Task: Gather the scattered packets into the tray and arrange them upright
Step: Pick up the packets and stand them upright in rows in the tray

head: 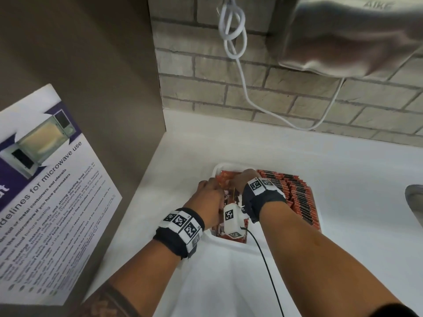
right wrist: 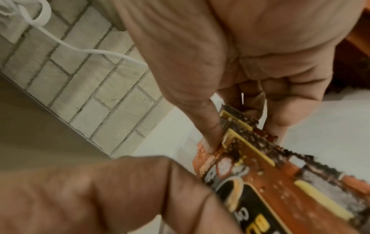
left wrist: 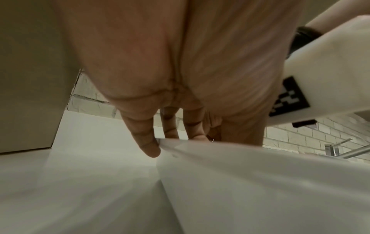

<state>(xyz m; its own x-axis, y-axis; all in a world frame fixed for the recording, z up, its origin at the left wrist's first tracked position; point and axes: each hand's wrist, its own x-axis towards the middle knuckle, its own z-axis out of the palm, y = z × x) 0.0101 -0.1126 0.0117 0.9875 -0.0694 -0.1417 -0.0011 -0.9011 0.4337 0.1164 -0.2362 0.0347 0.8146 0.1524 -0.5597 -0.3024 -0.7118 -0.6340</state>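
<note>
While both hands work over the white tray at the lower middle of the head view, the right hand reaches into its far end and the left hand lies along its left side. In the right wrist view the right hand pinches a small stack of orange-and-black packets, thumb on one face and fingers curled against the other, the serrated edges standing between them. The left wrist view shows the left hand with fingers fairly straight and pointing down, the nearest fingertip touching the tray's white rim; whether the farther fingers hold a packet I cannot tell. To the right of the hands in the head view, a long row of packets stands on edge, packed tight along the tray's right side, while looser packets lie under and between the hands. The tray sits on a white counter against a pale brick wall. A white cable hangs down the wall at upper centre. A poster on microwave use fills the left edge.
</note>
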